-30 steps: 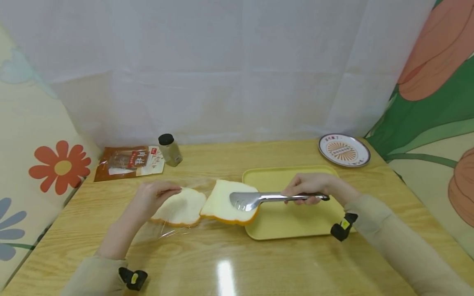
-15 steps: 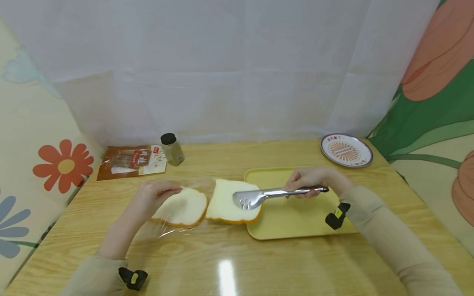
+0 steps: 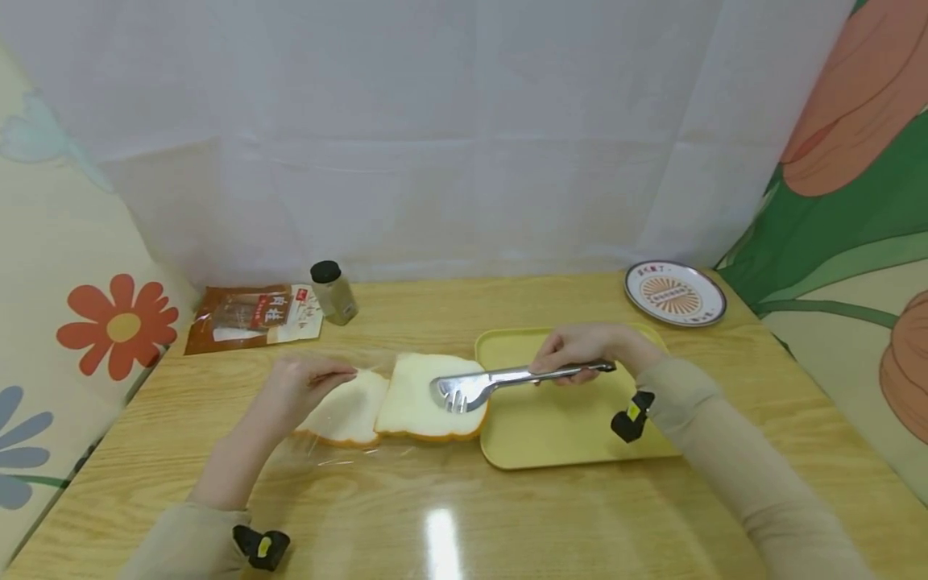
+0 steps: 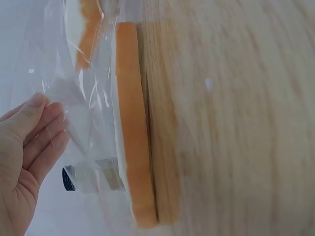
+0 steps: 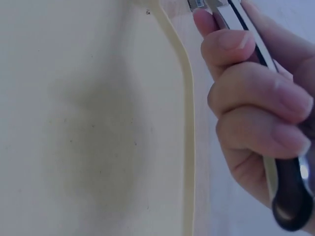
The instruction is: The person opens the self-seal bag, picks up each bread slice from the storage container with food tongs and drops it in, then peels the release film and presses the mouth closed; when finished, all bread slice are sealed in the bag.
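My left hand (image 3: 300, 391) pinches the upper edge of a clear plastic bag (image 4: 64, 88) between thumb and fingers. Inside or under that film, a bread slice (image 3: 344, 411) lies on the table; in the left wrist view its brown crust faces the camera. My right hand (image 3: 580, 353) grips metal tongs (image 3: 507, 375) by the handle, fingers curled round it in the right wrist view. The tongs clasp a second bread slice (image 3: 406, 395), raised slightly and overlapping the first slice's right side. Whether its edge has entered the bag I cannot tell.
A yellow tray (image 3: 558, 447) lies under my right hand, beside the held slice. Farther back stand a black-capped spice jar (image 3: 335, 298) and a brown-and-white packet (image 3: 250, 318). A patterned plate (image 3: 674, 294) is at the back right, before a white curtain (image 3: 464, 161).
My right hand has moved left with the tongs and the held bread slice, which now covers part of the other slice. The left hand keeps its place on the bag.
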A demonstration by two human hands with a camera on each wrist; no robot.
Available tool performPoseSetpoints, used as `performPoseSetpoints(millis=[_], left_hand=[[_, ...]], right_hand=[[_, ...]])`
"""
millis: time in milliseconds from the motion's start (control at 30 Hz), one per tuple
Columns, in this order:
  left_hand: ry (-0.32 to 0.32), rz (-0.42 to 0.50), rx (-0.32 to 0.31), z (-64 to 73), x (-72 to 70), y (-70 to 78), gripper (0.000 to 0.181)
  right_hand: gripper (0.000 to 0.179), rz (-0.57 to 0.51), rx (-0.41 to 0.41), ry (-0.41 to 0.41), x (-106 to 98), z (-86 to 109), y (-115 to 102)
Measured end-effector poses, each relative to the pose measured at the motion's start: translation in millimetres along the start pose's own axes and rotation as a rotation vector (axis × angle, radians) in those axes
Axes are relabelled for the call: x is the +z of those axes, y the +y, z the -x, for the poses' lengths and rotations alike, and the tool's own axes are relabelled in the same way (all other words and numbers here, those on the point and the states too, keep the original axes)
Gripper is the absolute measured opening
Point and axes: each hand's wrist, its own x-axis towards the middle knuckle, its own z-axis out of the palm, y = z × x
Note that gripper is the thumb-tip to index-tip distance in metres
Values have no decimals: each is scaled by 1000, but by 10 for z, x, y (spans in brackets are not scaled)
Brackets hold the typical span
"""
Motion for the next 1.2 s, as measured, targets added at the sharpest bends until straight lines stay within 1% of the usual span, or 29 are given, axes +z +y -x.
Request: performPoseSetpoints(millis=[133, 200, 400, 567, 733, 967, 1067, 1200], left_hand=[[-8, 13, -15, 12, 9, -9, 18], [-9, 8, -20, 13, 10, -3, 17], [-17, -3, -31, 1, 9, 41, 17], [-21, -5, -43, -4, 19, 54, 16], [-26, 6, -67, 3, 33, 53, 14], [-22, 3, -80, 9, 27, 41, 14], [-25, -7, -92, 23, 23, 34, 14], [-29, -21, -117, 39, 17, 28, 15]], right_hand=[[38, -44, -5, -32, -19, -36, 7], [38, -42, -8, -39, -23, -63, 8], [36, -6, -9, -33, 1, -171, -1], [36, -9, -25, -34, 35, -250, -33], [35, -11, -12, -27, 64, -322, -75], [34, -16, 0, -27, 117, -431, -158], [35, -41, -11, -42, 134, -468, -168], [36, -103, -22, -64, 153, -502, -164]])
